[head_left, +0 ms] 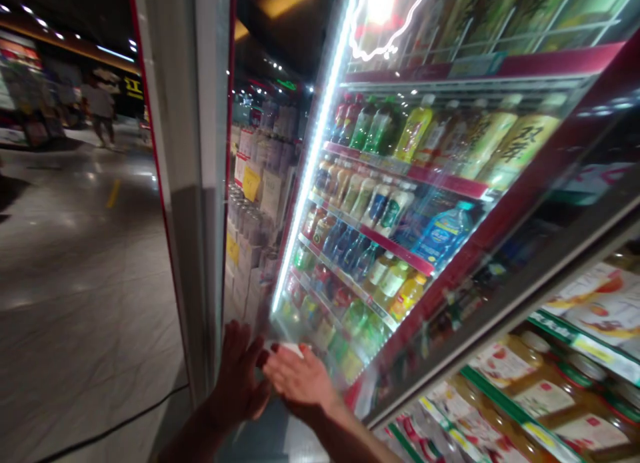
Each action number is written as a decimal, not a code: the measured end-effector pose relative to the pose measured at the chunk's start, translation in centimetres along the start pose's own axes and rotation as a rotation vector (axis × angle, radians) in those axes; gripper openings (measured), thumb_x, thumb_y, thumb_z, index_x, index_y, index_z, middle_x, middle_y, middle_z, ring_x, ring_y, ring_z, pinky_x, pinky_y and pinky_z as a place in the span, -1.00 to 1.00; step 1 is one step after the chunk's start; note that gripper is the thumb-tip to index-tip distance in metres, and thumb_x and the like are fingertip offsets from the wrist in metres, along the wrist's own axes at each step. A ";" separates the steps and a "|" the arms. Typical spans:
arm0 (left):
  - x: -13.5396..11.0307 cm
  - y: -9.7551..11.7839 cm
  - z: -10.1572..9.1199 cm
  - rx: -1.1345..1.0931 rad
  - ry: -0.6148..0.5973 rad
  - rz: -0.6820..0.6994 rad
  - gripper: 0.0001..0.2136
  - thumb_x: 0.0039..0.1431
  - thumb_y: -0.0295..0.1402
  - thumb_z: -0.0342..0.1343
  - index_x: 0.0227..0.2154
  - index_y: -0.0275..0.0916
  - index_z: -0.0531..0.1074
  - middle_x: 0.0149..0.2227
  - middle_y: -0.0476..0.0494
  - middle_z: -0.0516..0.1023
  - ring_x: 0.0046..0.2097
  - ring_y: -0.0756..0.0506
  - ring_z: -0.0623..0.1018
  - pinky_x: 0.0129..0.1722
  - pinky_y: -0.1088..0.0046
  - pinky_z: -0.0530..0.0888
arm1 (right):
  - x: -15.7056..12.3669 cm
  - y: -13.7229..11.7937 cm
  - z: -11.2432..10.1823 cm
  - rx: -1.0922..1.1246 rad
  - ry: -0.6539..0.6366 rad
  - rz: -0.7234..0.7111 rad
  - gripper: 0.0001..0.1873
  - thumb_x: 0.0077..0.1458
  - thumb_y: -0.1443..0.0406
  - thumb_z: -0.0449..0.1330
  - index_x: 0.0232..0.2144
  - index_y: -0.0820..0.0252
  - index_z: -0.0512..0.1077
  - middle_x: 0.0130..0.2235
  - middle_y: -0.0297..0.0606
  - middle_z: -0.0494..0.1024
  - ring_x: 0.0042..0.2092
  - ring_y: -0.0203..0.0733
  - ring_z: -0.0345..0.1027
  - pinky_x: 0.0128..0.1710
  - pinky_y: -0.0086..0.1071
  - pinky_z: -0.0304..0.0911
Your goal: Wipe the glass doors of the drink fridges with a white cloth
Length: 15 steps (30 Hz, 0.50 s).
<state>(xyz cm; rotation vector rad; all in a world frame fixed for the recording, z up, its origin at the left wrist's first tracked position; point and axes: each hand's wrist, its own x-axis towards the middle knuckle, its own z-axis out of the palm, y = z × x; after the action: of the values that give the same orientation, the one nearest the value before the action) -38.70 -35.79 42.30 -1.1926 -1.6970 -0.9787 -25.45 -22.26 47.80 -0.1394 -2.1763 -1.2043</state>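
My left hand [241,376] is raised with its fingers stretched out, open, by the lower edge of the open glass fridge door [200,183]. My right hand [300,381] is just to its right, palm up with the fingers pointing left. A small white thing [287,347] sits at the top of that hand, seemingly pinched under the thumb. Both hands are low in front of the drinks fridge [450,183], near the bottom shelf of green and yellow bottles [345,346]. The picture is smeared by motion.
The lit fridge shelves hold several rows of bottled drinks, with a blue-labelled water bottle [443,233] at mid height. A second cooler of juice bottles [540,396] stands at the right. Stacked goods [255,203] show behind the door. A person [101,113] walks far off on the shiny floor.
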 end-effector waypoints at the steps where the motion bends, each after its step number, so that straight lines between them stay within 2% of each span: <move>1: 0.8 0.3 -0.2 -0.017 0.018 0.037 -0.03 0.20 -0.18 0.19 0.61 0.00 -0.14 0.66 -0.07 -0.20 0.65 -0.34 -0.13 0.63 -0.06 0.00 | -2.0 -0.6 0.4 0.010 0.010 0.039 -0.38 0.44 0.21 -0.10 -0.57 0.15 0.56 -0.26 0.00 0.74 0.05 -0.24 0.64 -0.04 -0.16 0.57; 3: 2.7 1.1 -0.7 -0.029 0.044 0.098 -0.13 0.24 -0.26 0.25 0.57 0.01 0.04 0.61 -0.09 0.05 0.64 -0.27 -0.04 0.64 0.00 -0.10 | -5.6 0.2 1.3 0.073 0.071 0.183 -0.50 0.46 0.19 0.01 -0.39 0.07 0.68 -0.13 -0.09 0.76 0.21 -0.17 0.57 0.16 -0.07 0.51; 4: 3.6 1.5 -1.0 -0.024 0.048 0.114 -0.15 0.25 -0.29 0.28 0.56 0.02 0.08 0.58 -0.08 0.14 0.64 -0.23 -0.03 0.65 0.02 -0.15 | -7.1 1.4 1.8 0.101 0.108 0.276 -0.58 0.46 0.18 0.04 -0.20 0.02 0.71 0.00 -0.10 0.75 0.36 -0.09 0.43 0.28 0.05 0.43; 5: 4.4 2.0 -1.2 -0.018 0.048 0.123 -0.17 0.27 -0.31 0.29 0.55 0.02 0.10 0.57 -0.06 0.18 0.64 -0.19 -0.03 0.65 0.05 -0.18 | -8.1 2.8 2.3 0.125 0.139 0.386 -0.59 0.47 0.17 0.03 0.03 0.04 0.68 0.17 -0.03 0.67 0.49 0.01 0.23 0.38 0.20 0.31; 6: 5.0 2.3 -1.4 -0.015 0.050 0.125 -0.18 0.29 -0.31 0.29 0.55 0.03 0.11 0.57 -0.03 0.17 0.64 -0.17 -0.03 0.65 0.08 -0.20 | -8.8 4.3 2.8 0.145 0.162 0.511 -0.50 0.47 0.16 0.00 0.26 0.16 0.54 0.33 0.12 0.52 0.58 0.13 0.00 0.42 0.36 0.19; 7: 5.4 2.6 -1.5 -0.018 0.063 0.125 -0.20 0.31 -0.31 0.27 0.55 0.02 0.11 0.57 0.00 0.14 0.64 -0.15 -0.04 0.65 0.09 -0.20 | -9.1 5.6 3.4 0.163 0.179 0.647 -0.37 0.48 0.17 -0.05 0.45 0.35 0.30 0.47 0.30 0.28 0.62 0.26 -0.22 0.42 0.52 0.07; 8: 5.7 2.8 -1.6 -0.024 0.075 0.125 -0.22 0.33 -0.30 0.26 0.55 0.01 0.11 0.58 0.03 0.10 0.64 -0.14 -0.04 0.65 0.10 -0.20 | -9.1 6.4 3.8 0.181 0.189 0.783 -0.26 0.49 0.18 -0.11 0.54 0.52 0.02 0.54 0.46 0.02 0.63 0.36 -0.41 0.40 0.64 -0.03; 9: 5.8 2.9 -1.6 -0.030 0.086 0.127 -0.24 0.34 -0.30 0.24 0.55 0.01 0.12 0.59 0.06 0.07 0.64 -0.14 -0.04 0.65 0.11 -0.21 | -8.7 6.6 4.2 0.200 0.197 0.902 -0.20 0.49 0.20 -0.19 0.56 0.62 -0.23 0.57 0.53 -0.22 0.63 0.42 -0.54 0.39 0.70 -0.12; 10: 5.8 3.0 -1.7 -0.033 0.092 0.129 -0.25 0.35 -0.30 0.23 0.54 0.01 0.12 0.59 0.09 0.05 0.64 -0.13 -0.04 0.65 0.11 -0.21 | -8.2 6.2 4.4 0.220 0.202 0.997 -0.19 0.48 0.21 -0.25 0.55 0.63 -0.40 0.57 0.54 -0.39 0.62 0.45 -0.62 0.38 0.74 -0.18; 11: 5.6 3.0 -1.8 -0.034 0.095 0.129 -0.25 0.36 -0.30 0.24 0.54 0.01 0.13 0.59 0.10 0.05 0.64 -0.13 -0.04 0.65 0.11 -0.22 | -7.5 4.9 4.5 0.242 0.204 1.057 -0.19 0.48 0.22 -0.29 0.55 0.60 -0.47 0.57 0.51 -0.47 0.62 0.46 -0.65 0.39 0.74 -0.24; 12: 5.4 3.0 -1.8 -0.032 0.092 0.123 -0.25 0.35 -0.30 0.25 0.54 0.02 0.14 0.59 0.11 0.06 0.64 -0.13 -0.03 0.66 0.11 -0.22 | -6.9 3.0 4.4 0.269 0.201 1.079 -0.18 0.48 0.21 -0.28 0.55 0.57 -0.47 0.58 0.48 -0.45 0.62 0.47 -0.64 0.40 0.73 -0.26; 14: 5.0 3.0 -2.2 -0.026 0.071 0.102 -0.24 0.33 -0.29 0.28 0.53 0.07 0.15 0.58 0.13 0.07 0.64 -0.15 -0.02 0.66 0.12 -0.22 | -5.7 -2.5 4.1 0.341 0.185 1.015 -0.18 0.47 0.21 -0.12 0.59 0.46 -0.27 0.59 0.40 -0.19 0.63 0.47 -0.46 0.44 0.66 -0.19; 15: 4.7 3.0 -2.4 -0.024 0.056 0.092 -0.24 0.33 -0.29 0.29 0.53 0.10 0.15 0.59 0.14 0.06 0.64 -0.15 -0.01 0.66 0.12 -0.22 | -5.4 -5.7 3.9 0.388 0.177 0.934 -0.20 0.44 0.21 -0.01 0.60 0.32 -0.09 0.56 0.29 0.06 0.62 0.43 -0.28 0.46 0.57 -0.08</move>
<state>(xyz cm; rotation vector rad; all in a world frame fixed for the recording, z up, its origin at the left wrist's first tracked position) -36.42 -35.73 47.92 -1.2366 -1.5774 -0.9695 -25.22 -21.37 39.08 -0.7484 -1.7784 -0.2524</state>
